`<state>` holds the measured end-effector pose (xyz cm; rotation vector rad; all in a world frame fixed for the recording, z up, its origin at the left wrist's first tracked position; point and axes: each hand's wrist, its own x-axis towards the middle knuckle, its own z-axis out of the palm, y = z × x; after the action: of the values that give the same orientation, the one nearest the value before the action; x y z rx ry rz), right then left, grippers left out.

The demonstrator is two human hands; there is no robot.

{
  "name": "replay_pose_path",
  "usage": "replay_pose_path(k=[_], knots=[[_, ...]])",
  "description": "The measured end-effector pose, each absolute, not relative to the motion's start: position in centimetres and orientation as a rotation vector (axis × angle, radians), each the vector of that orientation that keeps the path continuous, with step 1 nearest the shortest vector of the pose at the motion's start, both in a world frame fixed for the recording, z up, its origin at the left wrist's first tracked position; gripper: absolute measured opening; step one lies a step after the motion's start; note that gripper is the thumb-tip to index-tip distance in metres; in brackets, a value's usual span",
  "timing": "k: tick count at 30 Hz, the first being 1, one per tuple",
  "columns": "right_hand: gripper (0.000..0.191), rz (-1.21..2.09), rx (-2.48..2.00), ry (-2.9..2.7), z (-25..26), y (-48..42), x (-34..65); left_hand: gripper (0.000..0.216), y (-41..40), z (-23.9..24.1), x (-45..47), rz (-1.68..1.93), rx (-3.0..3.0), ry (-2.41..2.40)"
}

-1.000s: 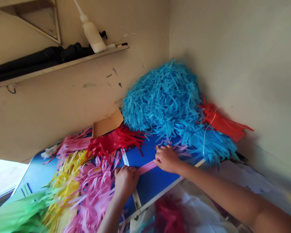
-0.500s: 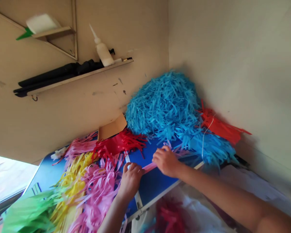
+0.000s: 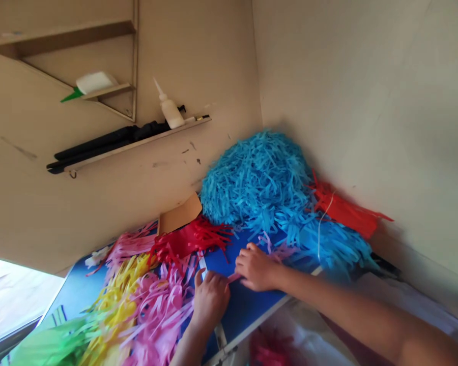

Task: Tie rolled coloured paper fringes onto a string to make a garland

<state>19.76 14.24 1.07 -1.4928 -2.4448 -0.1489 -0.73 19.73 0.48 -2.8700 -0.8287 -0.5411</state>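
Note:
Both my hands rest on a blue table point(image 3: 248, 305) and press a pink paper strip point(image 3: 234, 277) between them. My left hand point(image 3: 210, 299) lies curled over the strip's left end, fingers closed on it, beside a heap of pink fringed paper point(image 3: 156, 310). My right hand point(image 3: 256, 267) pinches the strip's right end, close to pale pink fringe point(image 3: 280, 250) at the foot of a big blue fringed paper pile point(image 3: 267, 188). The two hands almost touch.
Red fringe point(image 3: 191, 236), yellow fringe point(image 3: 118, 284) and green fringe point(image 3: 49, 345) cover the table's left. A brown card point(image 3: 181, 213) leans on the wall. Orange-red paper point(image 3: 343, 208) lies at the right wall. A wall shelf point(image 3: 137, 142) carries a glue bottle point(image 3: 168, 108) and black rods.
My hands have drawn closer together along the pink strip, so little of it shows now. The view has tilted up, revealing more of the shelves.

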Motion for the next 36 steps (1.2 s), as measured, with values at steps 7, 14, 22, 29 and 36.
replay_pose_path(k=[7,14,22,29,36], knots=[[0.023,-0.016,-1.533,-2.333,-0.7,13.4,20.8,0.025,19.2,0.4,-2.7,-0.493,-2.93,-0.868],[0.01,0.243,-1.749,-2.092,-0.9,13.7,23.8,0.021,20.3,-0.3,-4.4,-0.448,-3.027,-1.211],[0.015,0.405,-1.945,-1.997,-0.1,15.1,22.9,0.022,20.4,0.3,-3.0,-0.275,-2.979,-1.4],[0.012,0.385,-1.993,-2.043,1.0,15.7,22.9,0.012,20.5,2.1,-2.0,-0.178,-2.965,-1.315],[0.013,-0.005,-1.363,-2.509,1.5,15.0,21.9,0.041,19.7,2.8,-1.6,-0.214,-2.969,-0.821]])
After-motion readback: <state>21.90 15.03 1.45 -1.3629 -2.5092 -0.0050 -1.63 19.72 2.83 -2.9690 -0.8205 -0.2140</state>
